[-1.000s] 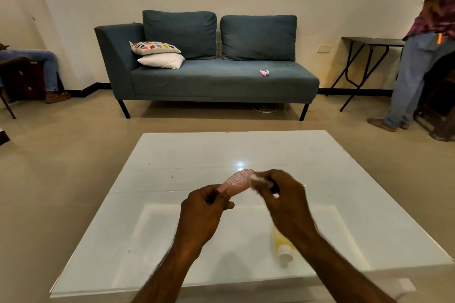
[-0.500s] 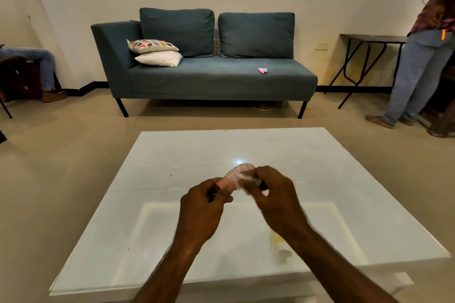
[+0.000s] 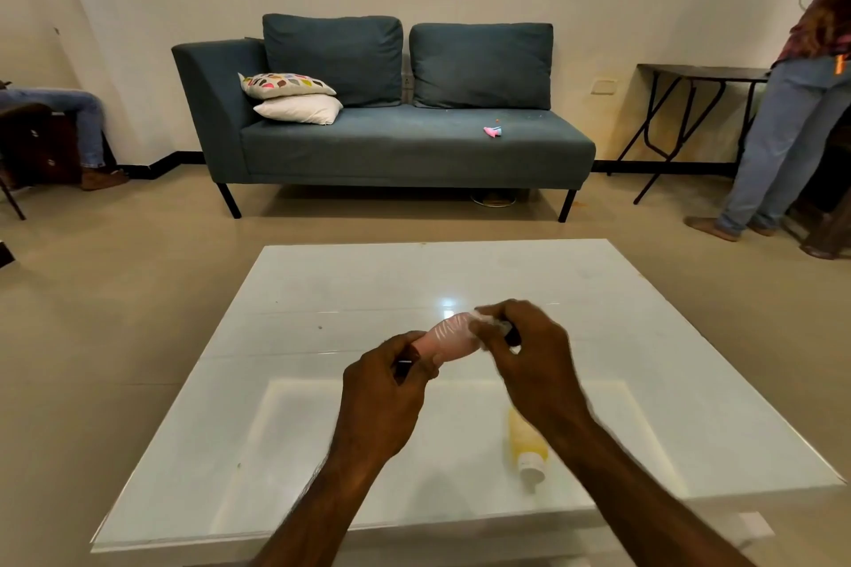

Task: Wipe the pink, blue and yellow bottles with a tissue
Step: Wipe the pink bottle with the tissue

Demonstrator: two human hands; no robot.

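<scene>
**Pink bottle held in the air, with a thin grip at each end**

The left hand (image 3: 384,387) is clenched around the dark cap end of the pink bottle (image 3: 449,336), holding it up over the white table (image 3: 322,290). The right hand (image 3: 529,352) pinches a small wad of tissue (image 3: 483,323) against the bottle's far end. The yellow bottle (image 3: 527,447) lies on its side on the table, just below the right forearm. No blue bottle can be seen; it may be hidden behind the arms

Likely risks, as I judge them:
- The bottle is smooth and held only by one end, so a firm rub could twist it out of the left hand and drop it onto the hard tabletop
- The tissue is small and thin; it could tear or slip from the fingers, leaving bare fingers smearing the surface
- The right forearm hangs close over the yellow bottle, and a low sweep could roll it toward the near edge
</scene>
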